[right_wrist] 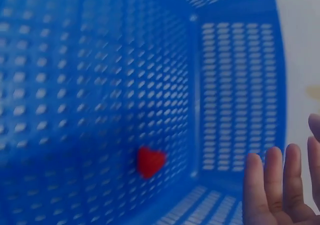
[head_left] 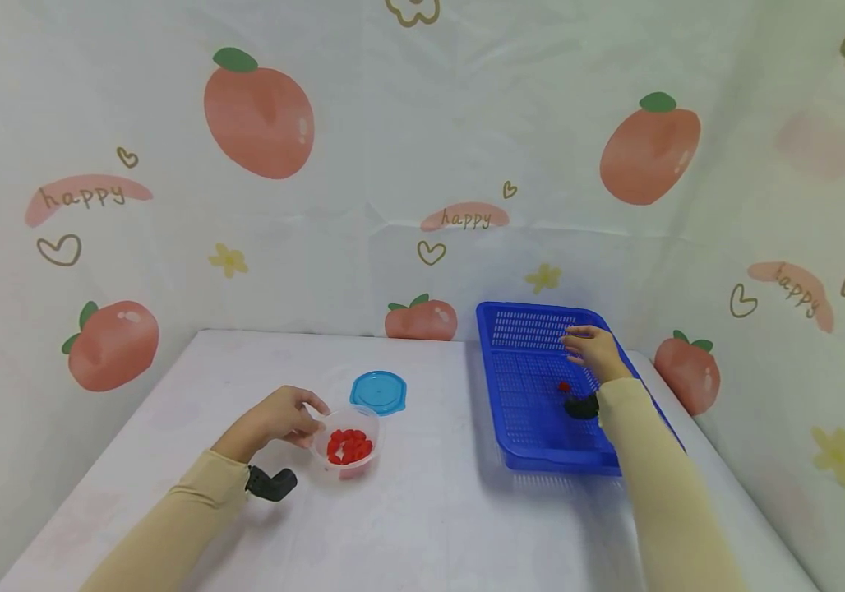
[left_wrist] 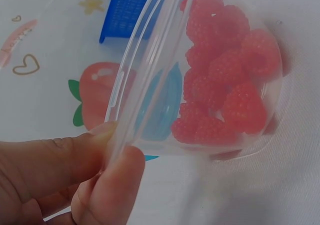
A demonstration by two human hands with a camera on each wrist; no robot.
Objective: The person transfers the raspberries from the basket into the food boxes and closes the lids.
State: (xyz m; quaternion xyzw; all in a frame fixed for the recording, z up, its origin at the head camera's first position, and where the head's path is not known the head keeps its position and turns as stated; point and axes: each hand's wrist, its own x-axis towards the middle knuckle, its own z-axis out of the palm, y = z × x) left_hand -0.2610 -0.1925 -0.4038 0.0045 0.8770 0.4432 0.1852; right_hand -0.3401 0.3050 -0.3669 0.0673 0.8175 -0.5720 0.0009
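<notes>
My left hand (head_left: 278, 421) pinches the rim of a clear plastic tub (head_left: 321, 450) between thumb and fingers. Several raspberries (left_wrist: 225, 70) lie together at the bottom of the tub, which stands on the table. Over the blue basket (head_left: 498, 411) hovers my right hand (head_left: 595, 353), its fingers extended and nothing held in them. A single red raspberry (right_wrist: 150, 161) sits on the basket floor below that hand, blurred in the right wrist view.
A round light-blue lid (head_left: 379, 393) lies on the white table (head_left: 422, 518) just behind the tub. Patterned white cloth (head_left: 363, 164) hangs behind and at both sides. The basket's raised walls stand near the table's right edge.
</notes>
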